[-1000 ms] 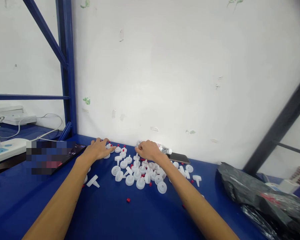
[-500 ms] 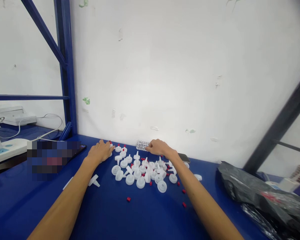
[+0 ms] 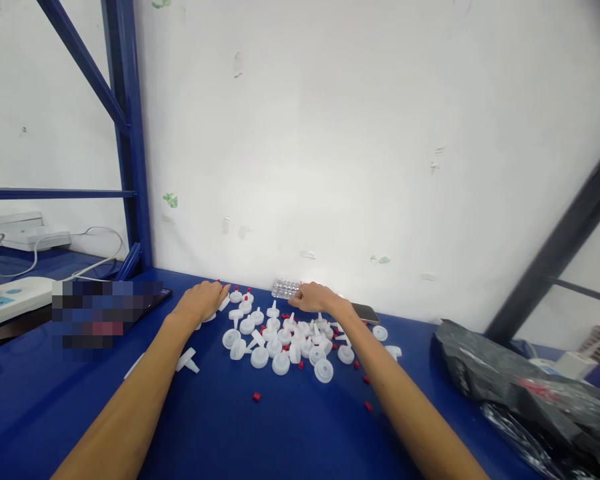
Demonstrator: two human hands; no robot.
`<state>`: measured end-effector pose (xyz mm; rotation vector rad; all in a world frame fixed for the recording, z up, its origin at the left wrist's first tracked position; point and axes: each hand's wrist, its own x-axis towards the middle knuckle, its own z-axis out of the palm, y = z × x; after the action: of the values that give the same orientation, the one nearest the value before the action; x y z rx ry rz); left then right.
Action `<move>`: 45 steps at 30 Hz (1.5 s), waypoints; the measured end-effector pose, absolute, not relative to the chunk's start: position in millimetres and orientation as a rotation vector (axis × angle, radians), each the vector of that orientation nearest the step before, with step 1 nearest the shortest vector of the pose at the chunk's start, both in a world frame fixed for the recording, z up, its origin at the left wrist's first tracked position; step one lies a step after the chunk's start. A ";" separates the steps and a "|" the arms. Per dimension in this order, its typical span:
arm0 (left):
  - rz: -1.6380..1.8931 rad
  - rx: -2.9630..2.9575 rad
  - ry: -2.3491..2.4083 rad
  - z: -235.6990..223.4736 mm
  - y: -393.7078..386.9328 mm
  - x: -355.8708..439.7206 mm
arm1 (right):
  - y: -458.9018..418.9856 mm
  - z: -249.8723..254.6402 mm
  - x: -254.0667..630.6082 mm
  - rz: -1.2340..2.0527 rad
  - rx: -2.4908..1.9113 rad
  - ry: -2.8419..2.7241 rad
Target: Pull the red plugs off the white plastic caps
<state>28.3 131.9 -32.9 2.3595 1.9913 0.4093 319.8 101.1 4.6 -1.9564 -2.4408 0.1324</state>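
Note:
My left hand point(image 3: 201, 303) is at the back left of the blue table, fingers bent round a tilted white nozzle cap point(image 3: 224, 304) that shows under the fingertips. Beside it stand several white nozzle caps with red tips point(image 3: 236, 295). My right hand point(image 3: 314, 297) is closed, reaching over the back of the pile next to a clear blister-like plastic tray point(image 3: 283, 289); what its fingers hold is hidden. Between my forearms lies a loose pile of white nozzle caps point(image 3: 281, 363), some upright, some on their sides. Small red tip caps point(image 3: 257, 397) are scattered among and in front of them.
A dark phone point(image 3: 365, 313) lies behind my right forearm. At the right is a grey plastic bag point(image 3: 510, 380). A white power strip point(image 3: 17, 297) and a blurred-out item point(image 3: 105, 313) are at the left. A blue post point(image 3: 133, 133) stands by the white wall.
My left hand has shifted slightly left, and the white cap at its fingertips now shows tilted. My right hand moved slightly; a white cap behind the right forearm shows more fully.

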 end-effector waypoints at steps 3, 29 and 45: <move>0.412 2.314 2.002 -28.9 131.3 28.9 | 101.7 3.7 322.4 0.144 -1.975 -2.432; 0.895 1.912 1.257 -1.3 76.8 282.8 | 20.8 7.3 376.0 0.562 -1.560 -1.585; 0.920 1.861 1.366 -26.0 80.4 285.7 | 2.1 0.0 402.6 0.240 -1.672 -1.626</move>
<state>285.7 80.4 -26.0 1.8607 1.3662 0.9200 402.6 2.1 0.0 -1.6718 -1.6264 0.2402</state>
